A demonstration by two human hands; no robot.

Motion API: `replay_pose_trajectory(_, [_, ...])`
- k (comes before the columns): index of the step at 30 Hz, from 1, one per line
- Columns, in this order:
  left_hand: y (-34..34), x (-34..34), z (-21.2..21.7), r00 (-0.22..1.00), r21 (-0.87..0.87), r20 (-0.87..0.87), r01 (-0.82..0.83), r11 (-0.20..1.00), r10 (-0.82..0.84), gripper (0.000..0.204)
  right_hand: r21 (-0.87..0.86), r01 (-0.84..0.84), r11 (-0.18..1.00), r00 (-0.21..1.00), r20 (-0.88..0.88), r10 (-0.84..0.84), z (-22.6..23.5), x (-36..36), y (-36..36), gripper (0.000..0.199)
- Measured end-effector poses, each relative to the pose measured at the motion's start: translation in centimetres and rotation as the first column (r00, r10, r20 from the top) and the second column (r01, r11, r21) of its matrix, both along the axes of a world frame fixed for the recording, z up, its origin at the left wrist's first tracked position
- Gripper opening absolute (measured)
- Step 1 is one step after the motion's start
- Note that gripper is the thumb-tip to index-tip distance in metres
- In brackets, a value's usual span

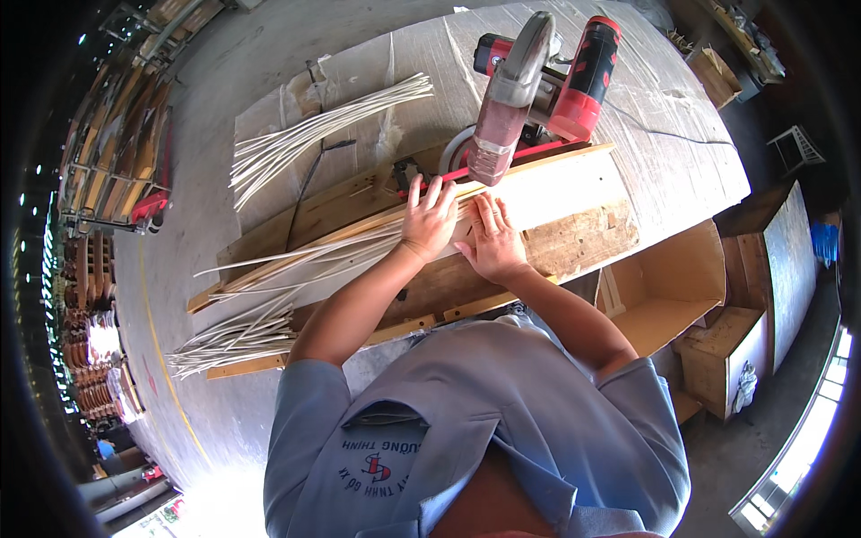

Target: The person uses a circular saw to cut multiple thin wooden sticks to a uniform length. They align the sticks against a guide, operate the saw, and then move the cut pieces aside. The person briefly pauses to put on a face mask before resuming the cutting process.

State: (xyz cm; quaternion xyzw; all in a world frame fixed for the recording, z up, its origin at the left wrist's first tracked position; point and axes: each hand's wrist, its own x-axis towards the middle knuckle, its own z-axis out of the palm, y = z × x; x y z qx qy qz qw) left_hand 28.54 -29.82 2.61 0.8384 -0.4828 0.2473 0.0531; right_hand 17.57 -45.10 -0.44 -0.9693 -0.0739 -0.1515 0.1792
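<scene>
1. Fingers (429,199) of the left hand (429,224) are lying spread and flat, pressing down on a bundle of thin pale cane strips (314,255); nothing is being gripped, the palm is bearing on the strips.
2. Fingers (489,215) of the right hand (493,242) are also lying flat and slightly spread, resting on the same strips just right of the left hand; the two hands are sitting side by side, nearly touching.
3. Cane strips are lying across a long wooden jig board (574,193), running from under the hands out to the person's left, where their loose ends are fanning out over the edge of the worktop (682,170).
4. Mitre saw (529,85), red and grey with its blade guard down, is standing just beyond the fingertips, its guard hanging close above the board.
5. A second loose pile of cane strips (314,134) is lying farther back on the worktop, left of the saw, well apart from the hands.
6. A third bunch of strips (233,341) is lying near the lower left end of the board.
7. An open cardboard box (664,287) is standing right of the worktop, beside the person's right arm.
8. The worktop is carrying a covering of wrinkled clear sheeting.
</scene>
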Motion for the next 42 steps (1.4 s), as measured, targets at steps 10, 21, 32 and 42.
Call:
replay_pose_trajectory(10, [-0.1, -0.3, 0.1, 0.997, 0.107, 0.072, -0.017, 0.994, 0.009, 0.027, -0.046, -0.004, 0.999, 0.998, -0.058, 0.001, 0.9, -0.1, 0.0, 0.085])
replay_pose_trajectory(21, [3.3, 0.8, 3.7, 0.998, -0.004, -0.006, 0.064, 0.998, -0.064, 0.022, -0.102, -0.022, 0.995, 0.999, -0.039, 0.018, 0.7, 0.0, 0.0, 0.088])
replay_pose_trajectory(32, [5.5, 0.2, 2.4, 0.968, -0.020, -0.244, 0.054, 0.998, -0.057, 0.014, -0.139, -0.053, 0.989, 0.998, -0.037, 0.048, 0.9, 0.1, 0.1, 0.084])
replay_pose_trajectory(42, [2.8, 4.0, 2.8, 0.930, -0.135, -0.269, -0.294, 0.946, 0.250, 0.033, -0.144, -0.018, 0.989, 1.000, -0.001, 0.018, 0.6, -0.1, -0.5, 0.084])
